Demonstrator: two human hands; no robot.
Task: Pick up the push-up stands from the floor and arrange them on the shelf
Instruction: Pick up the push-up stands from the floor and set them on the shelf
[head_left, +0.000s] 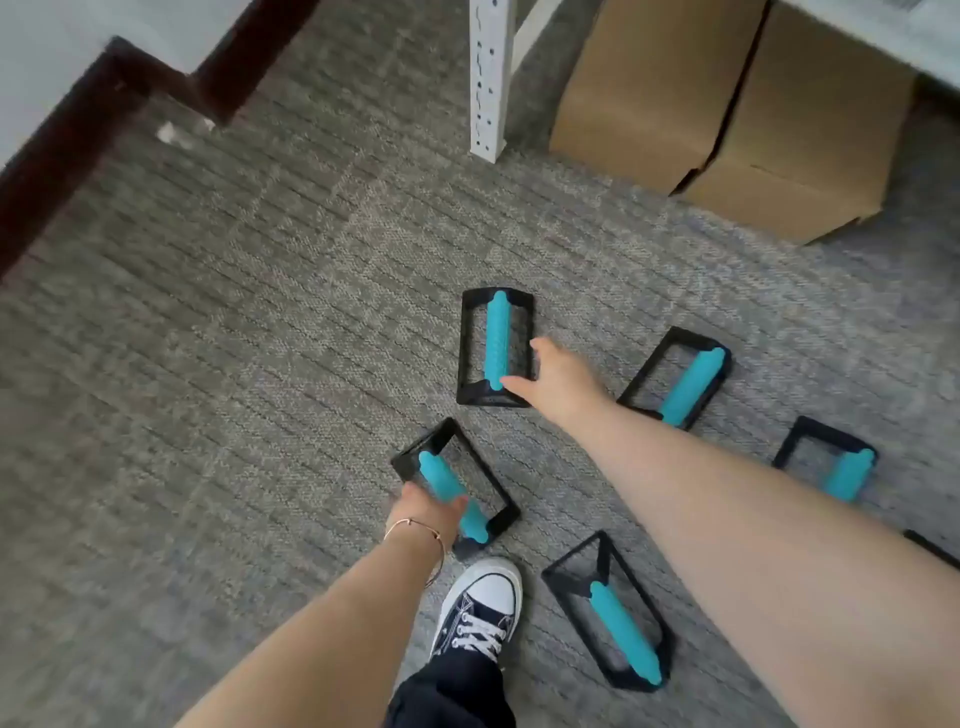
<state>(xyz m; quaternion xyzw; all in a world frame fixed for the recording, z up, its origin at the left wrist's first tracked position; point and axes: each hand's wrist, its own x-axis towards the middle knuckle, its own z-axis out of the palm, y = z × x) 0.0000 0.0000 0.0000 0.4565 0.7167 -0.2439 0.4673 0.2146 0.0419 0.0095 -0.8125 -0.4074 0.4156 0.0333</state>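
Grey carpet-tile floor (234, 364) carries five black-framed push-up stands with turquoise ribbed grips, plus a black sliver at the right edge.

Left to right: left hand (426, 512), thin bracelet on the wrist, is curled over the grip of the near-left stand (457, 493), fingers wrapped around the turquoise bar. Frame looks tilted; whether it is already off the carpet I cannot tell. Risk: a one-handed hold near one end of the bar could let the frame swing and clip the black-and-white sneaker (480, 608) just below it.

Right hand (556, 379) is spread, fingertips touching the right edge of the upright centre stand (496, 348), not yet closed on anything. Risk: a push on the frame side rather than the grip could tip or slide the stand away.

Remaining stands: lower-centre stand (613, 618), middle-right stand (680, 379), far-right stand (831, 462), all resting on the floor, well apart. Lower-centre one sits just beside the sneaker; trip hazard on a step.

Hidden: the shelf is cut off, only a white perforated upright post (488, 78) and brown cardboard boxes (727, 114) show. Black sliver (935, 551) may be another stand, cannot confirm. Edges blurred.
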